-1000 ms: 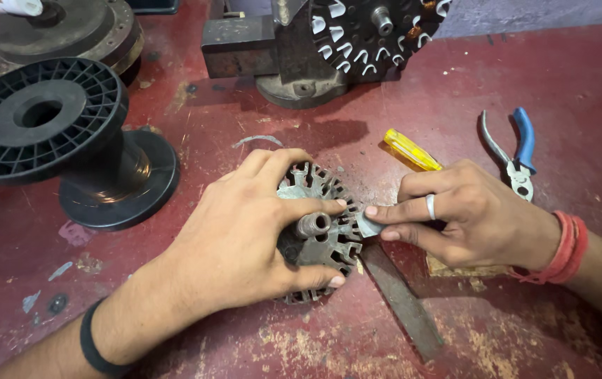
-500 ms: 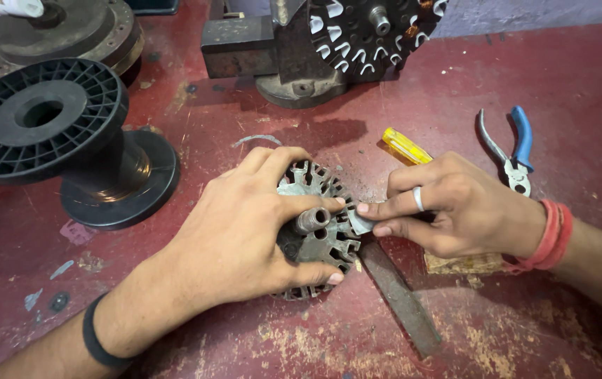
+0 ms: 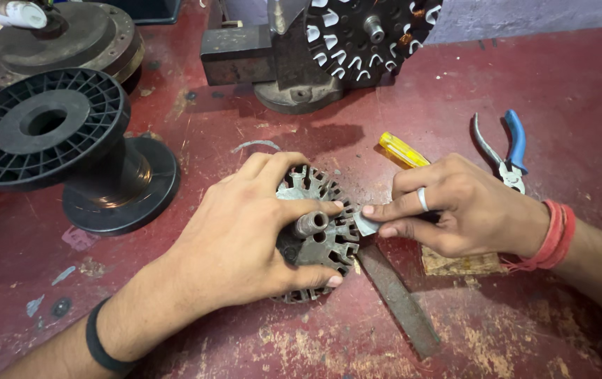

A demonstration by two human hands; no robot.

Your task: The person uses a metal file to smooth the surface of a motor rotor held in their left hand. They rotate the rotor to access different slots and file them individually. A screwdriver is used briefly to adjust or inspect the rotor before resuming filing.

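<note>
Left hand: lying spread over the core, fingers curling round its rim, thumb pressing beside the central shaft. The core is lying flat on the desk, directly under this hand, its slots showing empty on the exposed side.

Right hand: pinching a small pale strip between thumb and forefinger, its tip touching the core's slotted edge. A ring is sitting on one finger; red threads are circling the wrist.

File: lying flat, running from just below the right hand's fingertips toward the near edge.

Wood block: sitting partly under the right hand.

Yellow handle: poking out just beyond the right hand's knuckles.

Pliers: lying beyond the right wrist, apart from it.

Spool: standing black and bare of wire, to the far left of the left hand.

Vise: standing beyond both hands, gripping a wound stator.

Open room: bare red desk stretching right of the pliers and near the left forearm.
</note>
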